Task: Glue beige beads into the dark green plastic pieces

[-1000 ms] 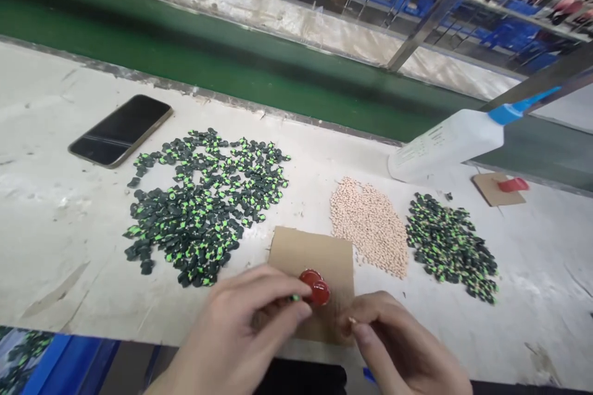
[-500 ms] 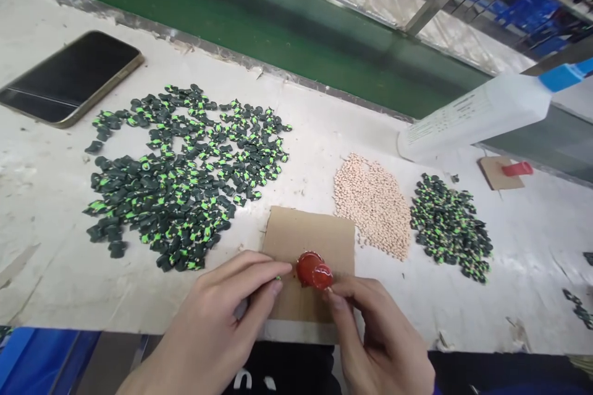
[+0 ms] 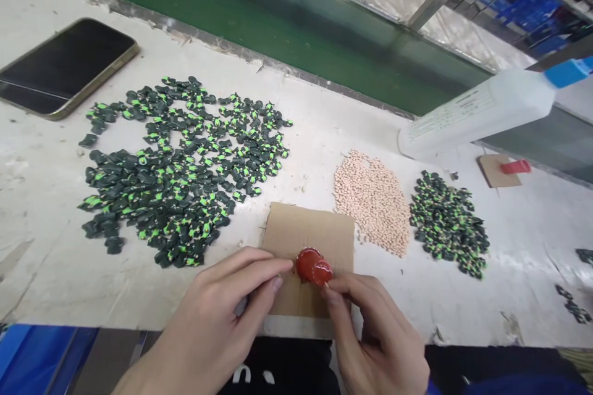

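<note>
A glossy red cup-like piece [image 3: 313, 265] stands on a square of brown cardboard [image 3: 308, 222] in front of me. Left of it, my left hand [image 3: 227, 299] is closed in a pinch; a speck of a small dark-and-green piece shows at the fingertips, mostly hidden. My right hand [image 3: 375, 321] pinches a tiny beige bead [image 3: 327, 284] close against the near rim of the red piece; whether they touch I cannot tell. Beyond the cardboard lie a big spread of dark-and-green pieces [image 3: 185, 179] and a heap of beige beads [image 3: 370, 200].
A smaller heap of dark-and-green pieces [image 3: 447, 222] lies to the right. Behind it a white bottle with a blue cap [image 3: 477, 108] stands near a red tube [image 3: 516, 166] on cardboard. A phone [image 3: 67, 65] lies far left, and a green strip [image 3: 278, 31] runs behind the table.
The view has shifted slightly. The right hand's fingertips stay by the red piece's rim, and the left hand keeps its pinch, with less green showing.
</note>
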`<state>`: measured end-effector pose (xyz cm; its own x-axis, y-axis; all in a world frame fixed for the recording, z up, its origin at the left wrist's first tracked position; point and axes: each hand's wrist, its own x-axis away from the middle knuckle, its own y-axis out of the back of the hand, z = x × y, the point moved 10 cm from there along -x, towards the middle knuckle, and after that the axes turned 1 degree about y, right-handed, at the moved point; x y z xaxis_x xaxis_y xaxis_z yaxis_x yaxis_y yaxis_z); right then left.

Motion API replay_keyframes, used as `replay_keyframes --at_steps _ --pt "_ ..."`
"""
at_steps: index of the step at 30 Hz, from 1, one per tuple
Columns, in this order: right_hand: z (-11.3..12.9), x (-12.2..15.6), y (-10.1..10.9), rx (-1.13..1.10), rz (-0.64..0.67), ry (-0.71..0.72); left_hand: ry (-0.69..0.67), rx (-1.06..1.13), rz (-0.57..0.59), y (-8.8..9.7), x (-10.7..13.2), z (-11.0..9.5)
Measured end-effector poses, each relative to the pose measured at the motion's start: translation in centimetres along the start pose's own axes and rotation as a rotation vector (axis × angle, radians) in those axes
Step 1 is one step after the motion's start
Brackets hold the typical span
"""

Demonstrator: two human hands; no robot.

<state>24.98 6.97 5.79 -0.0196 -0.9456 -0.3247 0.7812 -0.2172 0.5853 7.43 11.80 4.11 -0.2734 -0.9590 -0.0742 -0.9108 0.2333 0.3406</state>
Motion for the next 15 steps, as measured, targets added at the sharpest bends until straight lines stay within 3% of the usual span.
replay_keyframes --at_steps 5,10,13,15 --pt "-1.5 0.8 1.3 -0.191 -0.139 -0.268 0.043 0.021 -0.016 0.3 0.5 0.5" --pt "-3.3 1.1 -0.5 -0.769 0.021 -0.652 0.288 0.271 -0.125 0.7 1.5 1.6" --pt "-3.4 1.5 -1.4 -1.019 0.011 -0.851 0.320 0.452 -0.038 -1.0 1.0 0.5" --pt "-2.9 1.3 -1.7 -1.070 0.002 -0.873 0.387 0.558 0.039 -2.5 0.8 0.0"
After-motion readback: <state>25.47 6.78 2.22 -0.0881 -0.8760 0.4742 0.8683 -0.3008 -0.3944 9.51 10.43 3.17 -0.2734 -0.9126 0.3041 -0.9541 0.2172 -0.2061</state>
